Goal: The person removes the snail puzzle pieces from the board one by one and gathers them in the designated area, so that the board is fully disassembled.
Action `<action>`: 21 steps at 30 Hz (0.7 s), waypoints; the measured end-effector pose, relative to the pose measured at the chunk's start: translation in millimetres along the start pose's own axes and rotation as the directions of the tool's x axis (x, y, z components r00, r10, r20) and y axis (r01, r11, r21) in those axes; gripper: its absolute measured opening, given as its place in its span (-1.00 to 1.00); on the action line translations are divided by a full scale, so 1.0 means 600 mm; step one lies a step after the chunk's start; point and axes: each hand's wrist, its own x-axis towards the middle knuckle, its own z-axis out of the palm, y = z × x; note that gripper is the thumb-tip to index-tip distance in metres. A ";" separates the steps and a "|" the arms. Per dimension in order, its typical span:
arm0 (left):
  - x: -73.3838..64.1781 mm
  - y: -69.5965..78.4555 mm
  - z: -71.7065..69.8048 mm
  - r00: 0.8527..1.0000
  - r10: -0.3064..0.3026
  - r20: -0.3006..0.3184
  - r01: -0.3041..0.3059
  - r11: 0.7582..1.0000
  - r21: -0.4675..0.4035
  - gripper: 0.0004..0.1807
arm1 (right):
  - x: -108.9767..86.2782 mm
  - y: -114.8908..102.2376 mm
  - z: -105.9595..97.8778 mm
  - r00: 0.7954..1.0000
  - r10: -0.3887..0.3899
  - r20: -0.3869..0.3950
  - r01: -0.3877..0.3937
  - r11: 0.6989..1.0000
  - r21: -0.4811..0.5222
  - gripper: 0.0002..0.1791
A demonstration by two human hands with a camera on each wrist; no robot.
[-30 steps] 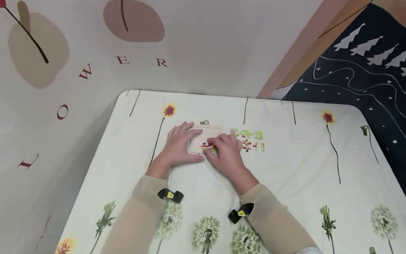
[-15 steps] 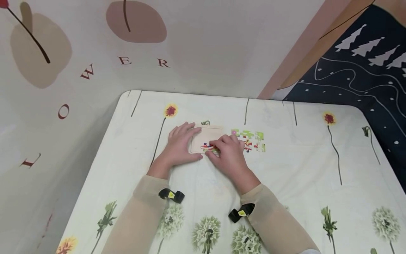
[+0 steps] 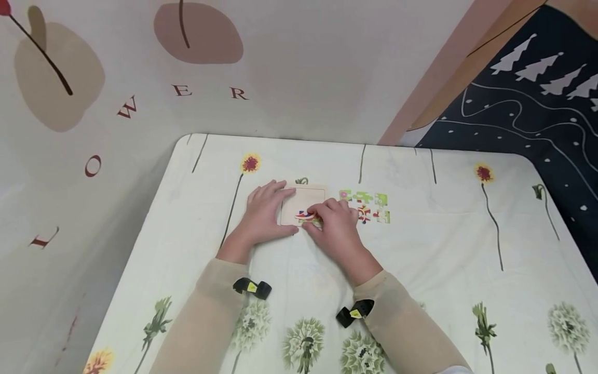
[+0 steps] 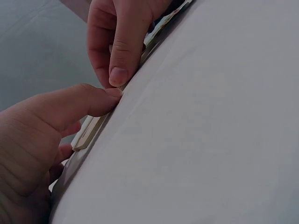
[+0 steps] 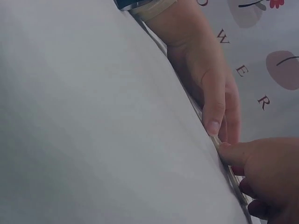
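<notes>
A shallow, pale wooden puzzle tray (image 3: 303, 199) lies flat on the cloth in the head view. My left hand (image 3: 264, 212) holds its left side, thumb along the near edge and index finger at the far left. At the tray's near right, thumb and index finger of my right hand (image 3: 337, 223) pinch a colourful puzzle piece (image 3: 304, 214), partly covered by the fingers. Green shows beside that piece; whether it is a second piece I cannot tell. The left wrist view has both thumbs nearly meeting at the tray's near edge (image 4: 86, 135).
Several loose puzzle pieces (image 3: 364, 197), green and red, lie in rows right of the tray, some partly behind the right hand. A flower-print cloth (image 3: 444, 234) covers the table. Beyond its far edge stands a pale printed wall (image 3: 303, 93), with a dark printed panel (image 3: 528, 119) at the right.
The tray and loose pieces stay where they were. The left thumb and index finger have drawn back slightly to the left; the right fingertips have shifted a little right along the piece.
</notes>
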 end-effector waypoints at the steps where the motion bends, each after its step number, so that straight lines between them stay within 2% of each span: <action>1: 0.000 0.000 0.000 1.000 -0.001 0.001 0.001 1.000 0.000 0.03 | 0.001 -0.001 -0.001 1.000 0.010 0.011 -0.010 1.000 -0.006 -0.68; 6: 0.001 0.001 0.000 1.000 -0.005 0.006 0.005 1.000 0.004 0.02 | 0.006 -0.006 -0.003 0.998 0.042 0.045 -0.041 0.999 -0.028 -0.69; 12: 0.002 0.002 0.001 1.000 -0.005 0.010 0.005 1.000 0.000 0.02 | 0.007 -0.010 -0.005 0.997 0.052 0.051 -0.051 0.999 -0.018 -0.69; 16: 0.001 0.000 0.002 1.000 -0.001 0.009 0.001 1.000 0.002 0.01 | 0.004 -0.011 -0.005 0.999 0.030 0.023 -0.030 1.000 0.006 -0.70; 21: 0.000 0.000 0.003 1.000 0.004 0.004 -0.004 1.000 0.005 0.00 | -0.001 -0.008 -0.002 0.997 -0.047 -0.056 0.049 0.998 0.031 -0.70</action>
